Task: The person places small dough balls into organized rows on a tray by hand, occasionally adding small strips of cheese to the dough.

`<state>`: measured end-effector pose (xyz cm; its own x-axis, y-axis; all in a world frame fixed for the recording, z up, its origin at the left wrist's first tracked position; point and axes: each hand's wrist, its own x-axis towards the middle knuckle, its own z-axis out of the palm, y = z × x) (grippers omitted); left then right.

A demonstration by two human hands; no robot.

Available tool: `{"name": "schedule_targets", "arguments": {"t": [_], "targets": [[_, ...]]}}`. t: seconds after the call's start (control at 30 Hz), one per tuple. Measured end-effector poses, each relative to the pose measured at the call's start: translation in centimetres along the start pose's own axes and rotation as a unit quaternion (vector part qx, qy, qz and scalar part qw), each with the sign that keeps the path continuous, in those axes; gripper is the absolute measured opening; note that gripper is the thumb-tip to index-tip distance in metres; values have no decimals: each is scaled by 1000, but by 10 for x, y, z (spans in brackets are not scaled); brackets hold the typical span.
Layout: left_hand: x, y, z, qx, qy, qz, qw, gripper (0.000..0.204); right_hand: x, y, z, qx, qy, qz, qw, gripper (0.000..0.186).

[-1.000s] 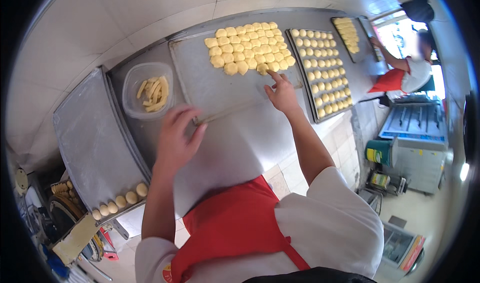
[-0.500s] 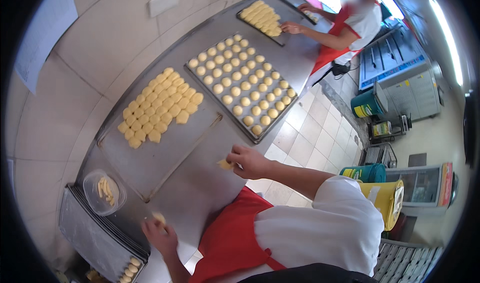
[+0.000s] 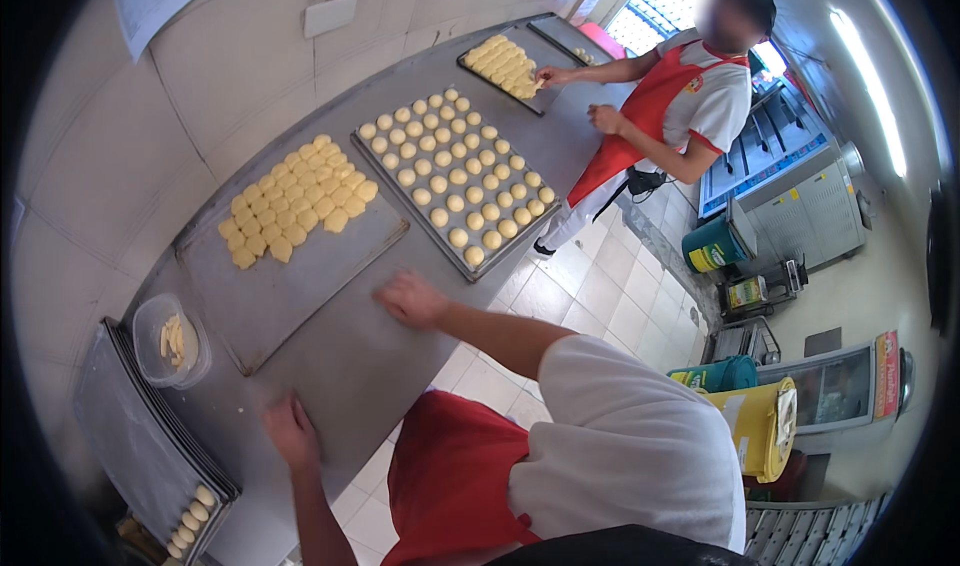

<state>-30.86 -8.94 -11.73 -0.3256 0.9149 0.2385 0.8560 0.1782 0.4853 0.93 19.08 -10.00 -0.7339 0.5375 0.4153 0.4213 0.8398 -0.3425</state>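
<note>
Palm down on the metal table, my right hand [image 3: 410, 300] is curled in front of a tray, fingers bent; anything beneath it is hidden. My left hand [image 3: 290, 430] is lower on the table, cupped and somewhat blurred, its fingers close together; I cannot make out anything under it. Cut pale dough pieces [image 3: 294, 198] sit packed together on the far left of a flat tray [image 3: 290, 306]. Beyond my right hand, a second tray [image 3: 388, 176] bears rows of round dough balls [image 3: 456, 176]. A clear plastic tub [image 3: 150, 354] with pale sticks [image 3: 172, 341] stands left of my left hand.
Stacked dark trays [image 3: 130, 426] stand at the left table end, with oblong dough pieces [image 3: 193, 516] on them. Across the table, a co-worker [image 3: 650, 116] in a red apron handles a tray of dough [image 3: 503, 64]. Right, on the floor side, are a yellow bucket [image 3: 765, 421] and green buckets [image 3: 715, 238].
Both hands have moved onto the table, the right one leftward, and the dough pieces seen in them no longer show. The co-worker's near hand has drawn back from the dough. My view has shifted.
</note>
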Motion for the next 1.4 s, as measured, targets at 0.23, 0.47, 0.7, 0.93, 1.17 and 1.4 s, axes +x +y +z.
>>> {"name": "schedule_targets", "arguments": {"t": [0.23, 0.47, 0.7, 0.93, 1.17, 1.4], "targets": [[49, 71, 21, 16, -44, 65, 997, 25, 9, -79, 23, 52, -79, -92, 991, 21], [-22, 21, -1, 39, 24, 49, 998, 22, -36, -11, -7, 12, -33, 43, 998, 33], [56, 55, 21, 19, -24, 71, 997, 21, 19, -84, 11, 34, -90, -77, 992, 34], [1, 43, 24, -50, 23, 74, 996, 18, -38, -55, 20, 13, -1, -43, 999, 32], [69, 28, 17, -45, 5, 70, 997, 17, 39, -48, 11, 31, -145, -63, 987, 34], [8, 55, 29, 5, 18, 109, 994, 18, -21, -102, 28, 91, -118, -72, 986, 29]]}}
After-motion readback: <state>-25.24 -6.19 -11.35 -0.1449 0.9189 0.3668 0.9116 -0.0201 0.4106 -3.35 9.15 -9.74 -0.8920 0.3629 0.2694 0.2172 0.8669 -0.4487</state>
